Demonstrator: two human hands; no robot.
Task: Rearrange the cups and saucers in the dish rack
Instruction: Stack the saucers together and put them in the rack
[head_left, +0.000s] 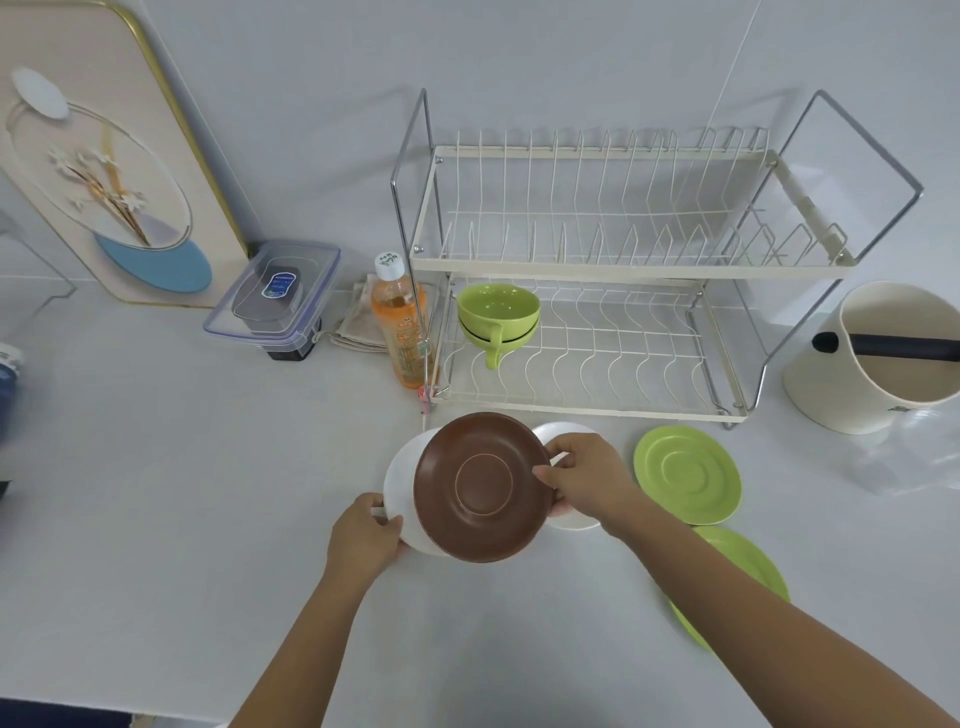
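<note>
Gripping a brown saucer (483, 486) by its edge at lower centre, the right hand (582, 480) tilts it while the left hand (366, 535) clasps a white saucer (402, 486); a loose fingertip hold risks a drop.

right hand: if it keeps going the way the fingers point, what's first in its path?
The right hand points left, fingers already on the brown saucer rim. Going on, it would press into that saucer, then likely the white dish behind it in the left hand. Depth is unclear.
</note>
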